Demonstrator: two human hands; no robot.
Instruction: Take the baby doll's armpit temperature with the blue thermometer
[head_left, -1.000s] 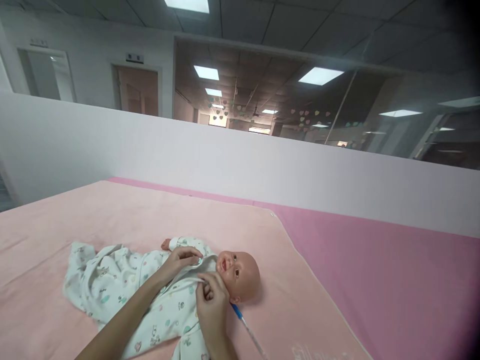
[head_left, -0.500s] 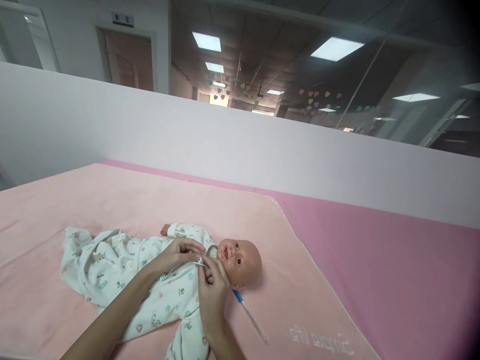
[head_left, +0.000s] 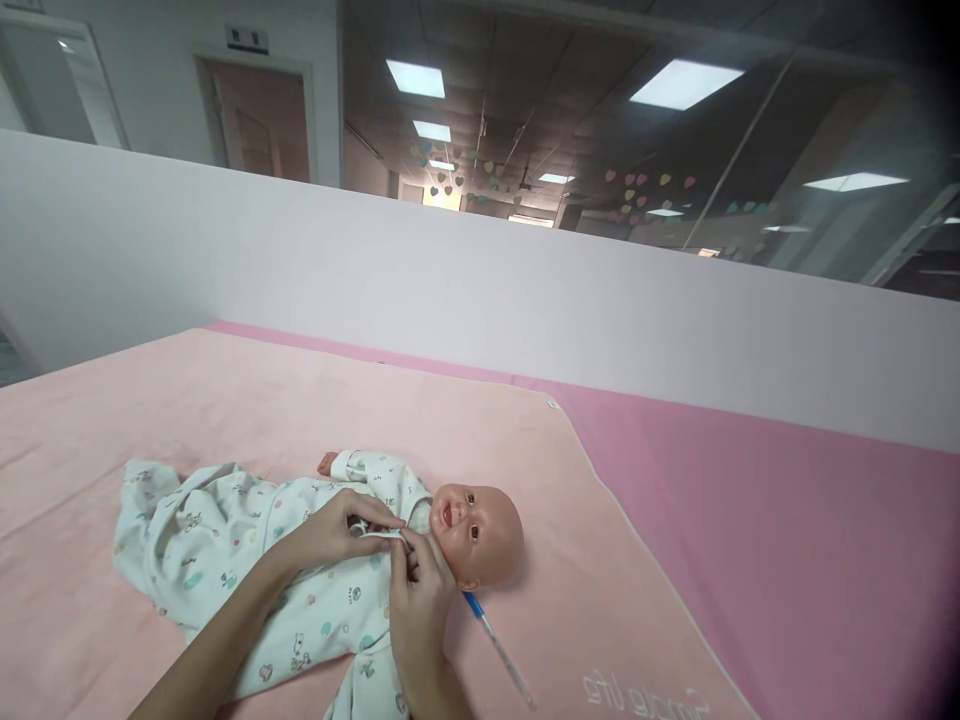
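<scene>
- On the peach blanket (head_left: 300, 390), a doll (head_left: 496, 525) lies face up in a printed outfit (head_left: 330, 612).
- Left hand (head_left: 341, 530) and right hand (head_left: 421, 590) meet below its chin, both pinching the outfit's white edge.
- That cloth looks soft, light and easily creased; I'd take it by the edge, with fingertips.
- The shiny head looks smooth, perhaps slippery; the torso seems the surer hold.
- As for containers, just the outfit, wrapping the body, one small hand poking from the far sleeve.
</scene>
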